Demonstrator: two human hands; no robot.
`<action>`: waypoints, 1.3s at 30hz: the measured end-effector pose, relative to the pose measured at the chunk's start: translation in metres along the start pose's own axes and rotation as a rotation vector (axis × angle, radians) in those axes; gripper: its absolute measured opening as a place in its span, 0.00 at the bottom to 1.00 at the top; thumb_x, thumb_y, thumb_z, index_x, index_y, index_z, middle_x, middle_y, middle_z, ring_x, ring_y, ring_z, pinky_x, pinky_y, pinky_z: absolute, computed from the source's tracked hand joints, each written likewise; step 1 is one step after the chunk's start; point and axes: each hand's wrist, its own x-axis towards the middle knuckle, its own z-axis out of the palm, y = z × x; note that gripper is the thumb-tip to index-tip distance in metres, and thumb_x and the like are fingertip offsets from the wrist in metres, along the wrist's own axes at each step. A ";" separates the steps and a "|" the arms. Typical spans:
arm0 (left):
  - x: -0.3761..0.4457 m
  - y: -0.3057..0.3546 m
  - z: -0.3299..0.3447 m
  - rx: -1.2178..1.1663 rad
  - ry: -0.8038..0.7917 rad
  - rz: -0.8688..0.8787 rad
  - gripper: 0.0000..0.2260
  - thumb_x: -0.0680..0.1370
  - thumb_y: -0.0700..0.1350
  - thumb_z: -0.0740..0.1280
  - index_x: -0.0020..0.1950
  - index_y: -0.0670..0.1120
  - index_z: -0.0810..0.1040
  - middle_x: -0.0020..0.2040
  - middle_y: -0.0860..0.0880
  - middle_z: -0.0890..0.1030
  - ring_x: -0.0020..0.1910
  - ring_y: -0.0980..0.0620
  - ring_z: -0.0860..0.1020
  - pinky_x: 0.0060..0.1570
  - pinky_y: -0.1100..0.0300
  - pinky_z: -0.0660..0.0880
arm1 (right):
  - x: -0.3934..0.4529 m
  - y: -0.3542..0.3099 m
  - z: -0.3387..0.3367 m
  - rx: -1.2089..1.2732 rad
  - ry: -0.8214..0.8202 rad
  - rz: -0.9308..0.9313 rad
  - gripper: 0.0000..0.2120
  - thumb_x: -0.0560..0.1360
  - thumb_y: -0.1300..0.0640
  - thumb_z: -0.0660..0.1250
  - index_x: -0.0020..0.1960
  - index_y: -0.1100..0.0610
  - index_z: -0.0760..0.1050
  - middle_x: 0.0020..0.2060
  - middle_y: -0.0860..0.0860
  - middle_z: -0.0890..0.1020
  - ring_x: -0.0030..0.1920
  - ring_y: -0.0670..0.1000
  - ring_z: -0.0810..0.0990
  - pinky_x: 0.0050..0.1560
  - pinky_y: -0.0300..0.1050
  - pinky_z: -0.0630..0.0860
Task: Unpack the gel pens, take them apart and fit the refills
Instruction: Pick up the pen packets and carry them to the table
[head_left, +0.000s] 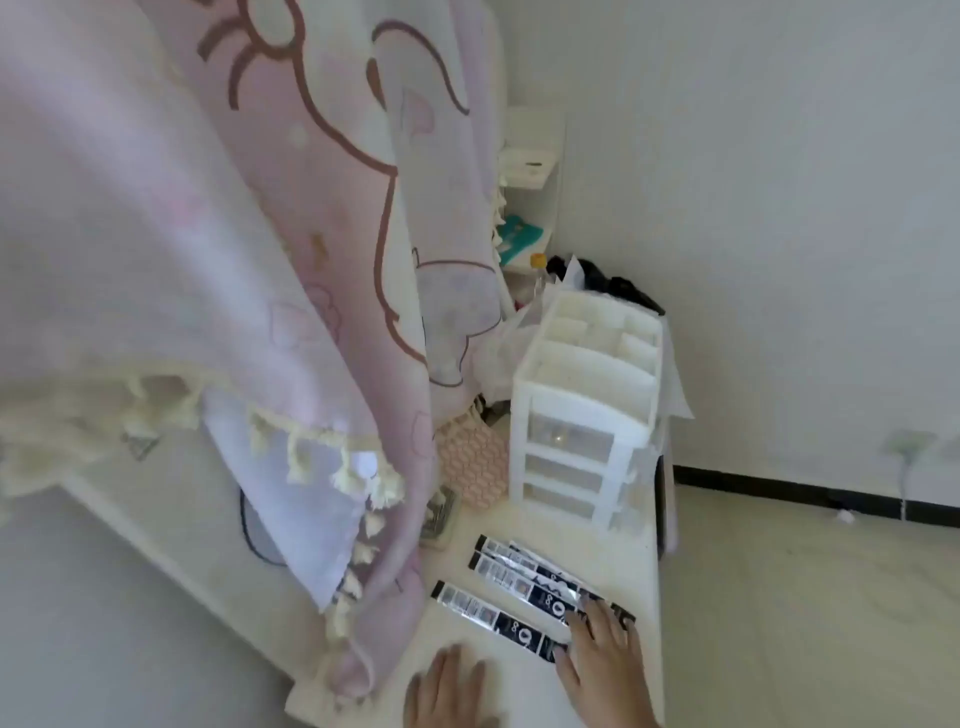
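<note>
Nearest item, lower centre: left hand (449, 688), which I saw lying flat on the white tabletop (524, 691), fingers straight and slightly spread, holding nothing.

Item, far left to centre: pink and lilac curtain (218, 270) with cartoon outlines and a cream tassel fringe, which hung over the table's left edge.

Item, right of the left hand: nearer gel pen pack (498, 616), a long black and silver sleeve that lay flat and diagonal on the tabletop. I made out a large "0" and what looked like an "8" in white on its dark end; the finer print was too blurred for me to read.

Item, just behind it: two more gel pen packs (524, 566), overlapping and lying at the same angle, with similar markings.

Item, lower right: right hand (600, 647), palm down, fingers extended and a little apart, fingertips resting on the near ends of the packs. Nothing was gripped.

Item, behind the packs: white plastic drawer organiser (582, 441), upright, with three clear drawers and open compartments on top.

Item, left of the organiser: pink patterned pouch (475, 467), touching the curtain.
</note>
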 end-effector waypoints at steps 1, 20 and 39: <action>0.010 0.003 0.006 -0.138 -0.089 0.002 0.27 0.68 0.54 0.58 0.67 0.56 0.62 0.76 0.52 0.44 0.59 0.52 0.69 0.58 0.59 0.61 | 0.006 -0.002 0.003 0.017 -0.003 -0.004 0.34 0.76 0.43 0.34 0.43 0.53 0.78 0.47 0.54 0.81 0.52 0.52 0.69 0.50 0.54 0.65; 0.012 -0.009 0.002 -0.077 -0.491 -0.252 0.24 0.79 0.57 0.39 0.63 0.48 0.66 0.62 0.41 0.76 0.64 0.46 0.63 0.68 0.56 0.44 | 0.038 -0.036 0.031 -0.193 -0.084 -0.076 0.25 0.63 0.44 0.70 0.54 0.58 0.73 0.41 0.55 0.81 0.48 0.55 0.68 0.52 0.63 0.74; 0.014 -0.009 0.000 -0.129 -0.522 -0.281 0.24 0.79 0.57 0.39 0.63 0.49 0.67 0.61 0.41 0.76 0.64 0.46 0.64 0.67 0.55 0.46 | 0.019 -0.037 0.046 -0.298 0.188 -0.115 0.19 0.69 0.52 0.53 0.56 0.59 0.67 0.32 0.52 0.78 0.38 0.52 0.63 0.36 0.46 0.69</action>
